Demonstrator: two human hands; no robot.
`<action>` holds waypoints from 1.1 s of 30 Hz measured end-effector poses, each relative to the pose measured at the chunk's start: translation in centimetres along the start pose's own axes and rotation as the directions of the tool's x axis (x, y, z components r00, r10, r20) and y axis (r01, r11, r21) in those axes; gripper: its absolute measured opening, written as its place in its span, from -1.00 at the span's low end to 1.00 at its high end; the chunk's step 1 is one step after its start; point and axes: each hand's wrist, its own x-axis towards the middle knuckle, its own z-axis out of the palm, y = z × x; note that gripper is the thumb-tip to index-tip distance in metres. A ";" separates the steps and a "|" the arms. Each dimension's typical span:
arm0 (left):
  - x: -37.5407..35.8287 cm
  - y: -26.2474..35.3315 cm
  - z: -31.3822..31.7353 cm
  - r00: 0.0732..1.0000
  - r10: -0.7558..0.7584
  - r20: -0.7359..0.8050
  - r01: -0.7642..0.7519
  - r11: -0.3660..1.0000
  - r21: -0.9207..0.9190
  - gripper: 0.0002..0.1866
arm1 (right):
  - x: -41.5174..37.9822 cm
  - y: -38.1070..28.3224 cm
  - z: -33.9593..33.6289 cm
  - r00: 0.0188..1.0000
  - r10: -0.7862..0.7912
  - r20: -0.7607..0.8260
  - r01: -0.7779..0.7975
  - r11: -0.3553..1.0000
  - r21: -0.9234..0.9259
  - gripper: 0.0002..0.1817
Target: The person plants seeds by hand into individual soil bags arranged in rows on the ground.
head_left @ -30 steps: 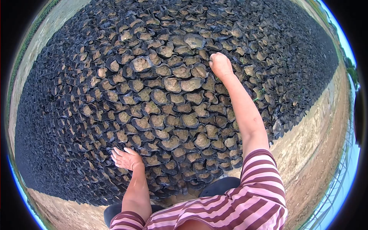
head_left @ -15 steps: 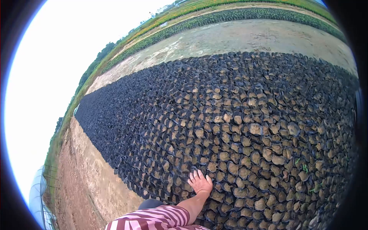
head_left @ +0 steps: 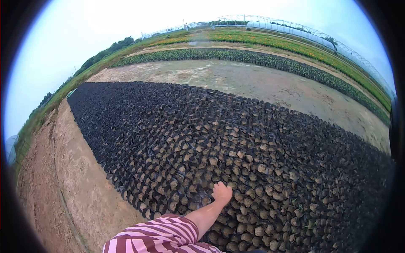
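Evidently held the left hand (head_left: 222, 193) low and curled over soil-filled black nursery bags (head_left: 262, 168), packed tight presumably for mutual support; could not tell whether clamped on one.

Glossy plastic bags (head_left: 236, 145), rough soil (head_left: 262, 168), cloth sleeve (head_left: 179, 228)

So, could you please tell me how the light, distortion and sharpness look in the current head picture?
Head view, distortion: strong fisheye curvature, with black corners; head view, light: the sky is nearly washed out at upper left, with no hard shadow beside the left hand; head view, sharpness: the far black bags run together, and finger detail is hard to make out.
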 end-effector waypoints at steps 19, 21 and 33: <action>-3.9 3.6 0.9 0.512 0.762 0.397 -0.222 0.564 -0.795 -0.78 | -1.4 -51.6 -5.5 0.520 -0.788 -0.328 0.837 0.394 0.379 -0.88; -4.1 3.3 1.1 0.484 0.779 0.399 -0.216 0.548 -0.808 -0.78 | -1.3 -51.9 -5.1 0.504 -0.798 -0.331 0.848 0.384 0.365 -0.88; -4.8 1.4 2.2 0.446 0.838 0.315 -0.184 0.430 -0.884 -0.67 | -1.2 -52.3 -2.6 0.498 -0.815 -0.297 0.856 0.406 0.321 -0.88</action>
